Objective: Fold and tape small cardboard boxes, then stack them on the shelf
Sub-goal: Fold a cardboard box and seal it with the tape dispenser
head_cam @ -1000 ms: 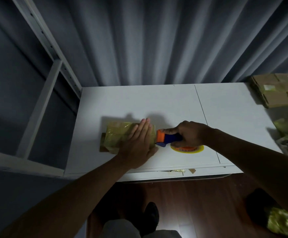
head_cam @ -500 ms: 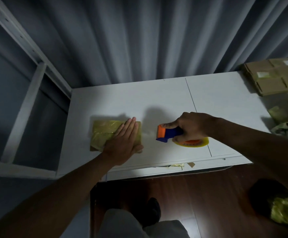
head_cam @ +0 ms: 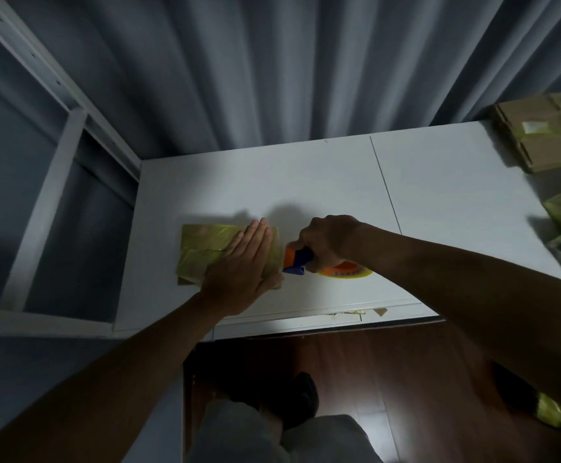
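We see a dim scene, lit mainly from above and behind us, so the white surface [head_cam: 306, 182] is the brightest patch. The hands [head_cam: 242, 262] cast soft shadows onto the surface just beyond them. Left of the surface, the shelf frame [head_cam: 48, 195] sinks into blue-grey gloom. The wide lens bends the curtain [head_cam: 272, 61] folds and frame outward. Boxes [head_cam: 553, 135] at the surface's right end smear slightly.
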